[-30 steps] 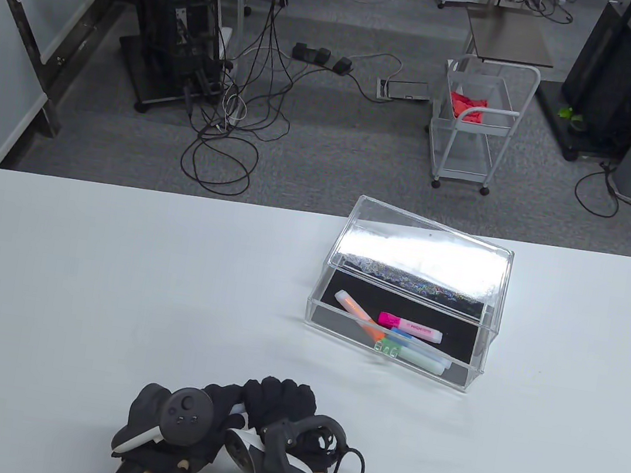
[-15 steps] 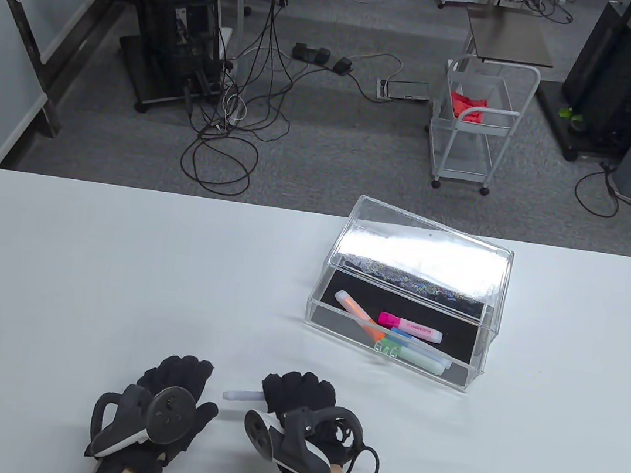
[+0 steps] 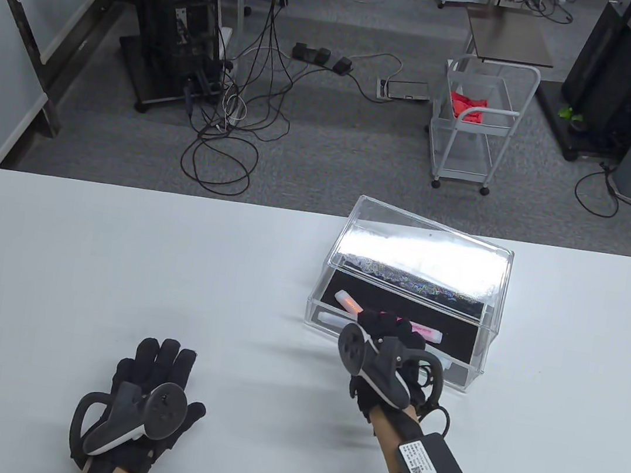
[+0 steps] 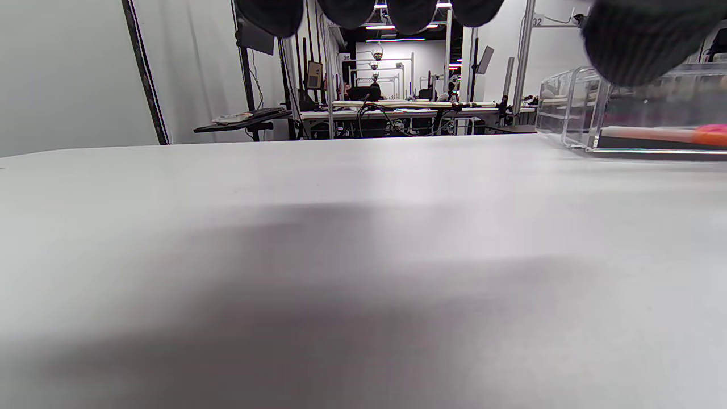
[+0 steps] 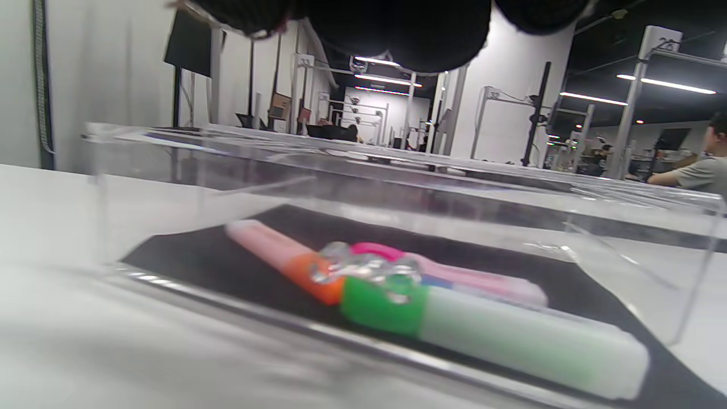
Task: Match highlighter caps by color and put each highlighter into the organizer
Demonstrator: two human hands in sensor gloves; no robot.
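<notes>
In the table view the clear organizer (image 3: 494, 287) stands right of the table's middle, its front open. My right hand (image 3: 382, 323) reaches over its low front wall, fingers curled round a pale highlighter (image 3: 329, 317) whose end sticks out to the left. An orange highlighter (image 3: 348, 302) and a pink highlighter (image 3: 426, 331) lie inside. The right wrist view shows a green highlighter (image 5: 511, 335), the orange highlighter (image 5: 284, 255) and the pink highlighter (image 5: 454, 272) on the black floor. My left hand (image 3: 154, 366) lies flat on the table with straight fingers, holding nothing.
The organizer's raised lid (image 3: 420, 252) overhangs its back half. In the left wrist view the organizer (image 4: 573, 108) is at the far right. Beyond the white table (image 3: 82, 249) a wire cart (image 3: 479, 130) stands on the floor. A person (image 5: 701, 165) sits in the right wrist view's background.
The hands came apart from the near edge. My right hand carried the pale highlighter up and right to the organizer's front. My left hand slid left and flattened on the table.
</notes>
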